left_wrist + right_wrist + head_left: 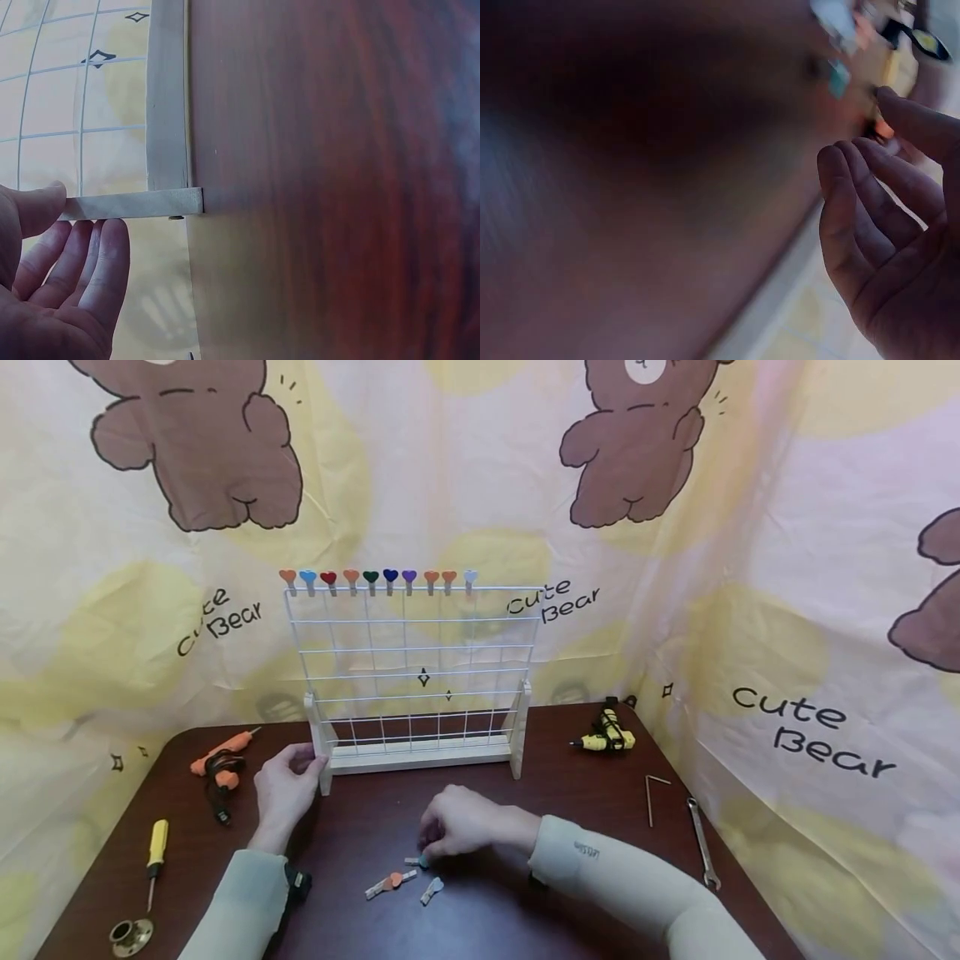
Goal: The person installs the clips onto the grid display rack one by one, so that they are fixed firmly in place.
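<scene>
A white wire grid rack [438, 647] stands on wooden feet at the back of the table. Several wooden clothespins with coloured hearts [390, 578] sit along its top wire. My left hand [288, 781] holds the rack's left wooden leg [135, 204], thumb on one face and fingers on the other. Lower in the head view, my right hand [468, 820] hovers by a blue-heart clothespin [418, 862]; the right wrist view shows a gap between thumb and fingers, nothing in it. Close by lie an orange-heart clothespin [392, 882] and a pale-blue-heart clothespin [432, 891].
On the left are an orange tool with black cord [225, 760], a yellow-handled screwdriver [157, 852] and a round metal flange [131, 935]. On the right lie a yellow drill-shaped tool [609, 735], a hex key [650, 802] and a wrench [702, 843]. A printed curtain [420, 460] hangs behind.
</scene>
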A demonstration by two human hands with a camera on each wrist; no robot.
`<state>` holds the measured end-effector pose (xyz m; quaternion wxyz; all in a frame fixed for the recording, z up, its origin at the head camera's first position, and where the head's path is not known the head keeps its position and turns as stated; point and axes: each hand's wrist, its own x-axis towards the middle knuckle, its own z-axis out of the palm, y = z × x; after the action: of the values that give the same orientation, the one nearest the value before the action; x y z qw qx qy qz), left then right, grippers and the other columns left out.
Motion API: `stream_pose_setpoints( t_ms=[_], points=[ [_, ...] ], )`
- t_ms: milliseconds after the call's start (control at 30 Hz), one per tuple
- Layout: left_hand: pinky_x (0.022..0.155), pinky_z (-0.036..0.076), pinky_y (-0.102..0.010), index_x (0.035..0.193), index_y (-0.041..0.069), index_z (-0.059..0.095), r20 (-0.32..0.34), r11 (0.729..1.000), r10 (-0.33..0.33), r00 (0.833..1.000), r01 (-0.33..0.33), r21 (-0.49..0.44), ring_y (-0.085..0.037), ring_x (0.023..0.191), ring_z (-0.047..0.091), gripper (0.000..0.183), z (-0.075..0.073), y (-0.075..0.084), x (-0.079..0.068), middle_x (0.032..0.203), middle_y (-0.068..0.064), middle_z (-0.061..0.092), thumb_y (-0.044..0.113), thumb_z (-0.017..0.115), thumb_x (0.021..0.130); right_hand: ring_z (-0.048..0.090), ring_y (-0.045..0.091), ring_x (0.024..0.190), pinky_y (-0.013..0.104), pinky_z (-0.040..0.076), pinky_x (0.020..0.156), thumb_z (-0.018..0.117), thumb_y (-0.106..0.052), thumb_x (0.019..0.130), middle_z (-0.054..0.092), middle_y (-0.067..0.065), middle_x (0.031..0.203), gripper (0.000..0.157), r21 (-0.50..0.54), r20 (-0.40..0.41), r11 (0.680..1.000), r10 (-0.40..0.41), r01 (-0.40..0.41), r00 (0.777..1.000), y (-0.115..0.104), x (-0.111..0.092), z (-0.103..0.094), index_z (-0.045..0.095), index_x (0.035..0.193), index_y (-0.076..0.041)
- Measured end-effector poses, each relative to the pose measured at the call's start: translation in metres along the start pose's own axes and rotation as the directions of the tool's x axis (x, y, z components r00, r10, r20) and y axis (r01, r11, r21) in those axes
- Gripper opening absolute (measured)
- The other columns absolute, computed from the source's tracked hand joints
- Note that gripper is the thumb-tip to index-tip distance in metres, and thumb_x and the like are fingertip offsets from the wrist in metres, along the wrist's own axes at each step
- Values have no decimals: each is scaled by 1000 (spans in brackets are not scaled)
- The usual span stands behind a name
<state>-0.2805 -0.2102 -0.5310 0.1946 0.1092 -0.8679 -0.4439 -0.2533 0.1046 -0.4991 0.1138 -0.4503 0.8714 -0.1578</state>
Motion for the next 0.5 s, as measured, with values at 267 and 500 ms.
stream_pose_setpoints(
  t_ms=[267,500],
  points=[
    [78,50,-28,122,10,77,-3,1000,1,1000,-1,-8,-27,101,76,29,-1,0,0,112,-12,80,27,78,98,54,-13,64,10,44,60,86,-22,88,64,-26,71,7,-25,-10,1000,11,-11,1000,2,4,23,82,87,-28],
    [79,51,-30,123,9,76,6,1000,2,1000,-2,-8,-28,100,76,30,0,-1,1,112,-14,79,28,77,99,66,-7,66,16,56,64,87,-9,81,72,-18,74,13,236,-136,970,93,-59,986,18,-2,-18,79,86,-18]
  ],
)
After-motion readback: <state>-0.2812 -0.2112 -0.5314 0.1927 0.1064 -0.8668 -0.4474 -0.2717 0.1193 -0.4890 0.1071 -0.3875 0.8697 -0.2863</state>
